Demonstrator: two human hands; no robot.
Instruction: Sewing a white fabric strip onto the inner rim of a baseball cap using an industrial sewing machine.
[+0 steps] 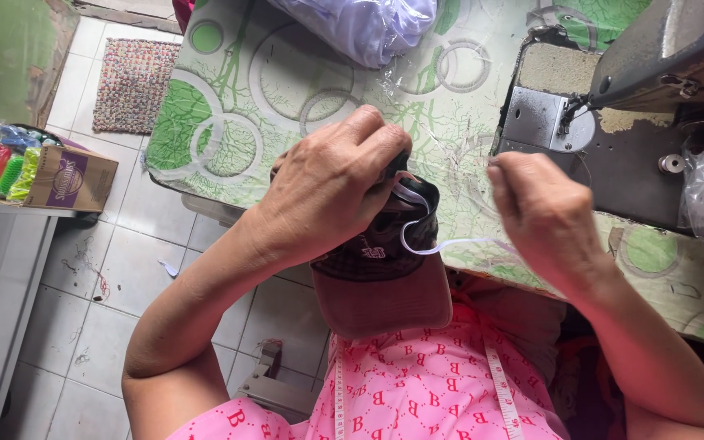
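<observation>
Cap (380,277) sits at the bench's (230,98) near edge, our left hand (332,191) closed over its crown. White elastic strip (433,244) runs to our right hand (543,216), pinched shut. Over-tension could pull the strip free.

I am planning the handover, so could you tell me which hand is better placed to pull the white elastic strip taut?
The right hand, probably: it already pinches the white elastic strip, while the left hand grips the dark cap.
</observation>
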